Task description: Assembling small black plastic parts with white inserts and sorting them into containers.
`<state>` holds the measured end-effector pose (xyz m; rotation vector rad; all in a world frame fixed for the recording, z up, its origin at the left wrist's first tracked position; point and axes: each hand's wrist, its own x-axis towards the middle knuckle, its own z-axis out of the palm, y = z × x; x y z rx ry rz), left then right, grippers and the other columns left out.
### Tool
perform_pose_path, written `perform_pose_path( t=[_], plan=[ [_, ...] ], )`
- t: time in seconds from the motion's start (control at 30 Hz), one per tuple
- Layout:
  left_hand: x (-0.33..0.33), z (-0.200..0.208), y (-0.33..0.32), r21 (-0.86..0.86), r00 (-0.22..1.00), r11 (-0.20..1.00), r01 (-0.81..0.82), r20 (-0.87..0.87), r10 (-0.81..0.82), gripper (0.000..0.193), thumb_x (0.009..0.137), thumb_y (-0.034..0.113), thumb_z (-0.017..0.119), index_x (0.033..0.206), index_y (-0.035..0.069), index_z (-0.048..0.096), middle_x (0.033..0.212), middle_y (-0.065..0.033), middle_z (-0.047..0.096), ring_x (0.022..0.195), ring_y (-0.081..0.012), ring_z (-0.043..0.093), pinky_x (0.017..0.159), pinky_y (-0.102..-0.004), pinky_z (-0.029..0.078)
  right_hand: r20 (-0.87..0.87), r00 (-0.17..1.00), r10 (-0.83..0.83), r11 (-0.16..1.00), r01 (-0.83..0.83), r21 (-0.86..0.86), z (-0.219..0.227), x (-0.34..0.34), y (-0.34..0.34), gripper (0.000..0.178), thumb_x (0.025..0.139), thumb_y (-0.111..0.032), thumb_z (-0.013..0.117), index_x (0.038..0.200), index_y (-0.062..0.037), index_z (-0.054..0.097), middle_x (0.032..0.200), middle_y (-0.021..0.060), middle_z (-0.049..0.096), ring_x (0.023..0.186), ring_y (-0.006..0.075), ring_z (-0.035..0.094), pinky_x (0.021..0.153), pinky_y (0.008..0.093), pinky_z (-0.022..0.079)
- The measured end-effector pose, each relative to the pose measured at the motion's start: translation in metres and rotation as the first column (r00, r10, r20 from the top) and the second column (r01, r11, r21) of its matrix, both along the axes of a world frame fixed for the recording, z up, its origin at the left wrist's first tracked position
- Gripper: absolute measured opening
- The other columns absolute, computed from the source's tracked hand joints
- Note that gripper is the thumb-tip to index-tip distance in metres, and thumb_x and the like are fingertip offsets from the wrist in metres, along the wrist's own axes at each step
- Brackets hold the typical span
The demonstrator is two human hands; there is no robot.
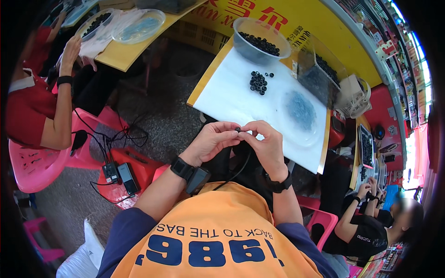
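Observation:
Close to the near edge of the white-covered table [222, 88], my left hand [214, 141] pinches a small round black part [238, 129] between thumb and fingertips. My right hand [265, 143] meets it there, thumb and forefinger closed on the same part; anything finer between the fingertips is too small to make out. A loose pile of similar black parts [258, 84] lies on the white surface beyond my hands. To its right sits a shallow clear dish [289, 136] holding a spread of tiny bluish pieces [301, 110].
A translucent bowl [241, 25] of black parts stands at the table's far end, beside a clear bin [308, 76] of more. Red stools with a power bank [128, 178] and cables are at left. Co-workers sit on both sides, one in a red sleeve [32, 113].

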<state>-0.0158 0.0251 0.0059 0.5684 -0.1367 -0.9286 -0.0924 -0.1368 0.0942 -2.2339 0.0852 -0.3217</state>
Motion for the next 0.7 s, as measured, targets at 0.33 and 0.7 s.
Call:
perform_pose_path(
  t=[0.33,0.7],
  plan=[
    [0.002,0.001,0.002,-0.036,0.981,0.998,-0.056,-0.187,0.049,0.024,0.097,0.003,0.06,0.121,-0.001,0.061,0.116,-0.0149,0.067,0.104,-0.0195,0.069,0.089,-0.0269,0.06,0.076,0.985,-0.157,0.979,0.145,0.142,0.006,0.025,-0.038,0.019,0.088,-0.008,0.071,0.106,-0.0002,0.073,0.092,0.0034,0.069,0.075,0.0082,0.057,0.069,0.0231,0.046],
    [0.007,0.006,0.005,0.005,0.981,0.999,-0.045,-0.19,0.046,0.024,0.098,0.003,0.059,0.121,0.0,0.06,0.116,-0.016,0.068,0.103,-0.021,0.069,0.085,-0.0283,0.06,0.082,0.971,-0.227,0.897,0.241,-0.372,-0.044,0.182,-0.175,0.021,0.085,-0.016,0.066,0.098,-0.0027,0.075,0.086,0.0174,0.072,0.08,0.0301,0.069,0.076,0.0368,0.053]
  ],
)
